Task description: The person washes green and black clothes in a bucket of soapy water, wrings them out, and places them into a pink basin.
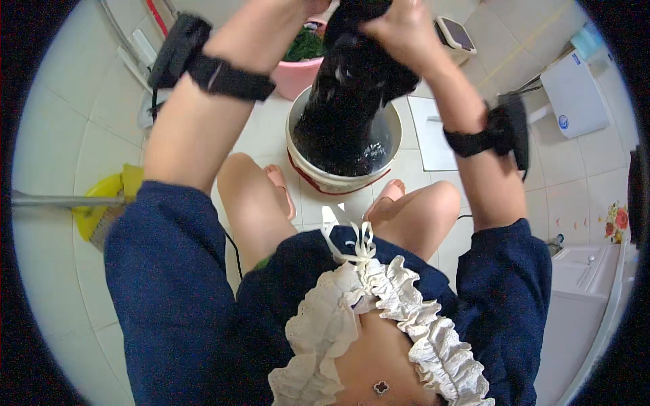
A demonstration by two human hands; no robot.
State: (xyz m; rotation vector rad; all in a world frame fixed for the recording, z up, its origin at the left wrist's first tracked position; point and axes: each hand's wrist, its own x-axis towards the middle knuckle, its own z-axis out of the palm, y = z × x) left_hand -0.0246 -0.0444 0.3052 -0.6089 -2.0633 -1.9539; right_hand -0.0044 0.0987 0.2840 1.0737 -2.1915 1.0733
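A wet black cloth or garment [345, 95] hangs lengthwise from above into a white bucket [294, 139], its lower end in the water there. My right hand [406, 34] is closed on the upper part of the cloth, thumb across its front. At the top edge, beside the cloth, only a sliver of my left hand [318, 7] shows; its fingers are cut off by the picture's edge. The bucket stands on the floor between my feet. Water glints on the dark surface inside it.
Behind the bucket is a pink basin [294, 78] with dark green cloth in it. A white square panel [430, 135] lies on the tiles to the right. A yellow broom or dustpan [101, 203] stands at left, and a white cabinet [582, 277] at right.
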